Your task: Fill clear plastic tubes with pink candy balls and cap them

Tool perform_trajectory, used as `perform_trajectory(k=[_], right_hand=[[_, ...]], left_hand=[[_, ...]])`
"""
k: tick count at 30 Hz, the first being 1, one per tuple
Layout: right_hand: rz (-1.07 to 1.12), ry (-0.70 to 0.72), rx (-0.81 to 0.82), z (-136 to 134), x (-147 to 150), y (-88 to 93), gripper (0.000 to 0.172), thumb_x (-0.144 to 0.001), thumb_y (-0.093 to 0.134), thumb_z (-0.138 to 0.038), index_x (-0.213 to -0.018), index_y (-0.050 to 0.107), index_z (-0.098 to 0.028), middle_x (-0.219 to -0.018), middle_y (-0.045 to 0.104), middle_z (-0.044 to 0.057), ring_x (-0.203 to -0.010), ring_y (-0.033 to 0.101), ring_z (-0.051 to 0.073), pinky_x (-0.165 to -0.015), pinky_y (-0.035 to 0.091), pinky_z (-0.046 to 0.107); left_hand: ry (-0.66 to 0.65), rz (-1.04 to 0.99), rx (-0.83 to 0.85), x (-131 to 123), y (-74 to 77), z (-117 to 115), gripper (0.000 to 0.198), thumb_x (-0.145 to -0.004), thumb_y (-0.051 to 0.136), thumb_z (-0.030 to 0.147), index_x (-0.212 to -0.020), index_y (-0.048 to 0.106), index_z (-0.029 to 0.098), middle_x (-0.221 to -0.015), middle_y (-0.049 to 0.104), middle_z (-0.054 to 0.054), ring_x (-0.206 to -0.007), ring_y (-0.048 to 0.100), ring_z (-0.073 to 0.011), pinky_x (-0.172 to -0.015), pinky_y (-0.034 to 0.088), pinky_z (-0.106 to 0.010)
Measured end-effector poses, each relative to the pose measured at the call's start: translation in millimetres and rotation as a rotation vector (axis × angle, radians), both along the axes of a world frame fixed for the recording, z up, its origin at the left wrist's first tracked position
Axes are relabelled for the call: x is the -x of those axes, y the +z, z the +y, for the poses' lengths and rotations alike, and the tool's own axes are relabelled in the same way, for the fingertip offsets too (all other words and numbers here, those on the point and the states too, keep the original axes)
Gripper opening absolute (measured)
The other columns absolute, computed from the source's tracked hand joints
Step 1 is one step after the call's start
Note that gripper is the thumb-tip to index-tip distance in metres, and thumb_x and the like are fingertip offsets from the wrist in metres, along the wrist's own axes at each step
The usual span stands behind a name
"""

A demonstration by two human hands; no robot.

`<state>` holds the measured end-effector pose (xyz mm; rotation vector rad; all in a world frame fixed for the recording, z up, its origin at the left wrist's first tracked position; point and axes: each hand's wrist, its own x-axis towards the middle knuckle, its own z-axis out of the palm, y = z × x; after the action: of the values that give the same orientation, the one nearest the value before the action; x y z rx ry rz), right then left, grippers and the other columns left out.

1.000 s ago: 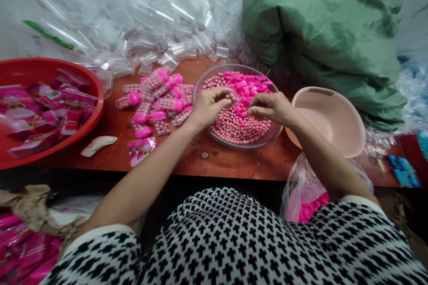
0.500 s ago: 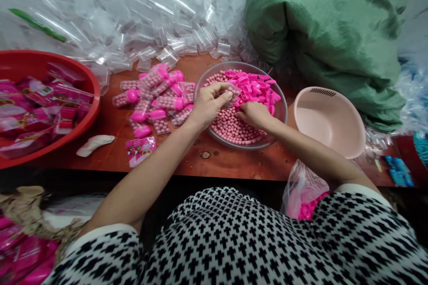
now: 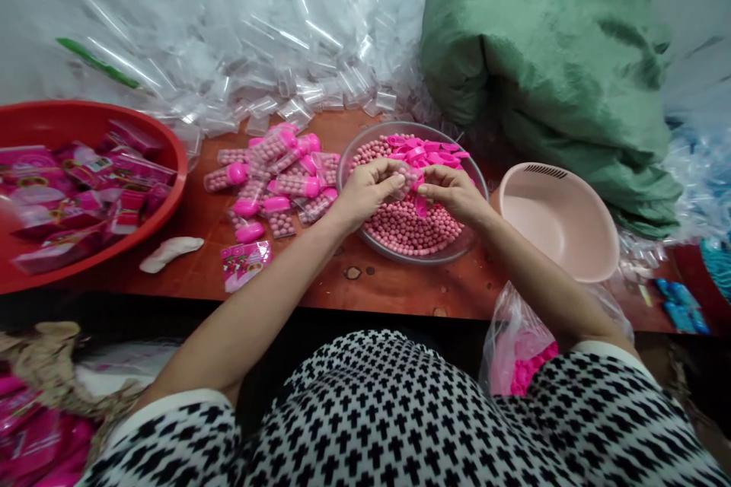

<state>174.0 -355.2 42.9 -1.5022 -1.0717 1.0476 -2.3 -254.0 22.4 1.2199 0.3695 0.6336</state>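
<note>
- Green sack [image 3: 542, 68] behind the table, beside the bowl.
- Table [image 3: 354, 285]: reddish-brown top.
- Glass bowl [image 3: 412, 124] on it, holding pink balls [image 3: 408, 228] and pink caps [image 3: 426, 154].
- Filled tubes [image 3: 279, 175], capped, piled just left of the bowl.
- Left hand [image 3: 365, 194]: fingers [image 3: 384, 175] pinching a clear tube [image 3: 404, 179] above the bowl.
- Right hand [image 3: 451, 194]: fingertips [image 3: 426, 190] pressed together at the tube's end; anything held there is hidden.

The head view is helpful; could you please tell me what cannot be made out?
Head view:
Clear plastic tube between left hand and right hand: fingers hide most of it.
Plastic bag: the patterned sleeve hides its lower part.
Pink packets: cut off at lower left.
Blue packets: too small to read.
</note>
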Motion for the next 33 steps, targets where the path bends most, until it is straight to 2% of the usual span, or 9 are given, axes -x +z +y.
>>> perform_trajectory(k=[2, 5, 7, 10, 13, 16, 21, 27, 33], right_hand=[[-0.011, -0.02, -0.066, 0, 5, -1.2, 0.053, -0.061, 0.091, -0.054, -0.093, 0.068, -0.019, -0.079, 0.068, -0.001, -0.061, 0.058, 0.011, -0.055, 0.049, 0.024], [-0.128, -0.132, -0.175, -3, 17, -4.6, 0.055, -0.065, 0.088, -0.056, -0.102, 0.067, -0.022, -0.09, 0.07, 0.0, -0.072, 0.063, 0.013, -0.062, 0.053, 0.026], [-0.265, -0.169, -0.213, -7, 24, -5.6, 0.049, -0.071, 0.085, -0.055, -0.104, 0.068, -0.023, -0.098, 0.072, 0.002, -0.078, 0.065, 0.016, -0.07, 0.055, 0.029], [-0.412, -0.15, -0.22, -11, 25, -4.1, 0.041, -0.077, 0.081, -0.055, -0.101, 0.073, -0.022, -0.095, 0.074, 0.003, -0.081, 0.066, 0.018, -0.078, 0.056, 0.032], [-0.376, -0.141, -0.251, -13, 15, 3.7, 0.044, -0.077, 0.08, -0.058, -0.101, 0.075, -0.022, -0.092, 0.074, 0.002, -0.082, 0.066, 0.018, -0.078, 0.056, 0.032], [-0.387, -0.147, -0.326, -14, 6, 20.2, 0.047, -0.074, 0.082, -0.06, -0.101, 0.075, -0.022, -0.094, 0.074, 0.003, -0.082, 0.066, 0.019, -0.079, 0.056, 0.034], [-0.63, 0.048, -0.328, -12, 9, 41.3, 0.042, -0.078, 0.079, -0.062, -0.092, 0.076, -0.022, -0.089, 0.074, 0.005, -0.077, 0.064, 0.019, -0.076, 0.053, 0.034], [-0.755, 0.148, -0.341, -13, 8, 36.0, 0.032, -0.085, 0.075, -0.053, -0.085, 0.07, -0.021, -0.077, 0.065, 0.002, -0.071, 0.056, 0.018, -0.07, 0.047, 0.033], [-0.873, 0.212, -0.386, -18, 11, 28.5, 0.022, -0.092, 0.069, -0.044, -0.087, 0.069, -0.022, -0.078, 0.063, 0.004, -0.072, 0.055, 0.019, -0.071, 0.047, 0.034]], left_hand=[[-0.02, -0.023, 0.046, 1, 0.5, 0, 0.033, -0.072, 0.085, 0.035, -0.094, 0.069, 0.016, -0.095, 0.074, -0.006, -0.081, 0.067, -0.0143, -0.075, 0.058, -0.028], [0.0, -0.037, 0.061, 0, -0.2, 0, 0.043, -0.067, 0.09, 0.043, -0.094, 0.07, 0.015, -0.096, 0.075, -0.007, -0.081, 0.068, -0.0155, -0.074, 0.057, -0.028], [0.004, -0.028, 0.064, 0, -0.7, 0, 0.048, -0.064, 0.091, 0.047, -0.094, 0.071, 0.016, -0.096, 0.076, -0.007, -0.078, 0.068, -0.0153, -0.071, 0.057, -0.028], [-0.009, -0.023, 0.065, 1, -0.9, -1, 0.052, -0.061, 0.092, 0.051, -0.095, 0.072, 0.016, -0.095, 0.076, -0.007, -0.078, 0.069, -0.0156, -0.072, 0.058, -0.028], [-0.009, -0.036, 0.013, 1, -1.1, -3, 0.05, -0.064, 0.091, 0.05, -0.097, 0.074, 0.016, -0.096, 0.077, -0.007, -0.085, 0.071, -0.018, -0.079, 0.058, -0.031], [0.017, -0.014, -0.112, 1, -2.1, -5, 0.044, -0.069, 0.086, 0.047, -0.099, 0.078, 0.016, -0.101, 0.079, -0.008, -0.093, 0.073, -0.0215, -0.088, 0.058, -0.035], [0.074, 0.048, -0.271, 4, -3.7, -9, 0.037, -0.074, 0.081, 0.041, -0.104, 0.082, 0.018, -0.112, 0.079, -0.009, -0.106, 0.073, -0.0271, -0.099, 0.056, -0.041], [0.154, 0.104, -0.382, 13, -3.0, -15, 0.026, -0.081, 0.076, 0.032, -0.103, 0.082, 0.022, -0.114, 0.079, -0.007, -0.108, 0.074, -0.0265, -0.103, 0.056, -0.043], [0.167, 0.09, -0.437, 15, -4.4, -19, 0.021, -0.081, 0.076, 0.029, -0.1, 0.083, 0.023, -0.111, 0.08, -0.006, -0.104, 0.076, -0.0254, -0.102, 0.057, -0.042]])
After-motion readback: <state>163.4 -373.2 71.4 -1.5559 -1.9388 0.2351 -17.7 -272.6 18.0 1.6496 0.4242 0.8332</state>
